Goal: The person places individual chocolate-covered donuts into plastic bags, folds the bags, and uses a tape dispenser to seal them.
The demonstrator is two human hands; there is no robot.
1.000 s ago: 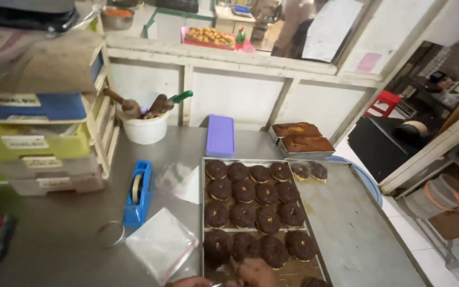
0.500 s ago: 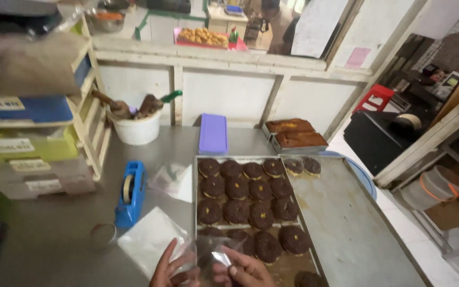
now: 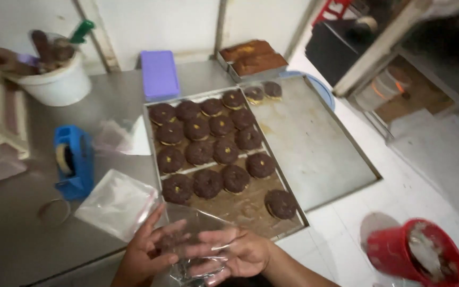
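Note:
At the bottom of the head view, my left hand and my right hand together hold a clear plastic bag with a dark chocolate donut inside. Just beyond them lies a metal tray lined with brown paper and carrying several chocolate-glazed donuts in rows. One donut sits alone near the tray's front right corner, closest to my right hand.
A stack of clear bags lies left of the tray, beside a blue tape dispenser. A bare second tray, a purple box, loaf cakes and a white tub of utensils stand farther back. A red bucket is on the floor.
The view has tilted down and drawn closer to the tray. My hands have come up into view, holding the clear bag, which now has a donut in it.

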